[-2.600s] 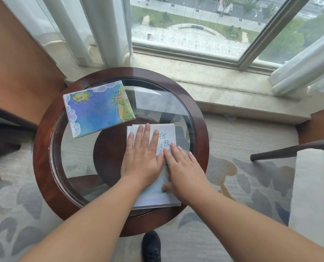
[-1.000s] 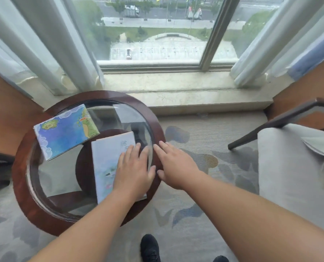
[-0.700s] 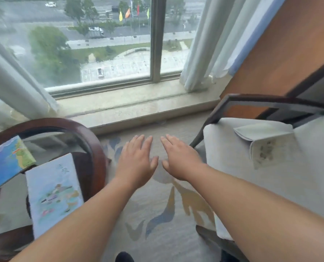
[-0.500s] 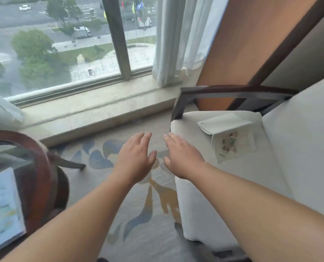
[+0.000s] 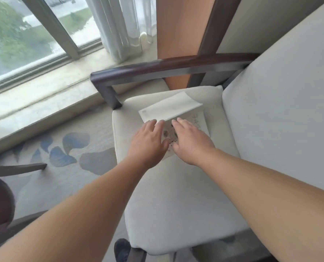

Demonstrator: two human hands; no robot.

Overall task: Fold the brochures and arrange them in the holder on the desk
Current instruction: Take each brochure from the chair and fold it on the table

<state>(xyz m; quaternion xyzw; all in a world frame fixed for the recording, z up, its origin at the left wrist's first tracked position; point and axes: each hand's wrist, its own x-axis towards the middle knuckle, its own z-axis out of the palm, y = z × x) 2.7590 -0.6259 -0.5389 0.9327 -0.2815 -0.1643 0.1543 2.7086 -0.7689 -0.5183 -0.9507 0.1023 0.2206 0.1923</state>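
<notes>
Left hand point(image 5: 148, 141) and right hand point(image 5: 190, 142) hover with fingers spread over the half-open brochure point(image 5: 169, 108) at the back of the chair seat point(image 5: 176, 195), so pinch both near corners together to lift it uncreased.

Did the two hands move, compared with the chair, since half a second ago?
Yes. The left hand and right hand went from the carpet side of the seat cushion deeper over it, toward the armrest, and now reach the brochure.

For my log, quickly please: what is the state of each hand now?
Left hand: open, fingers straight, over the brochure on the chair seat.
Right hand: open, fingers straight, over the same brochure.
</notes>
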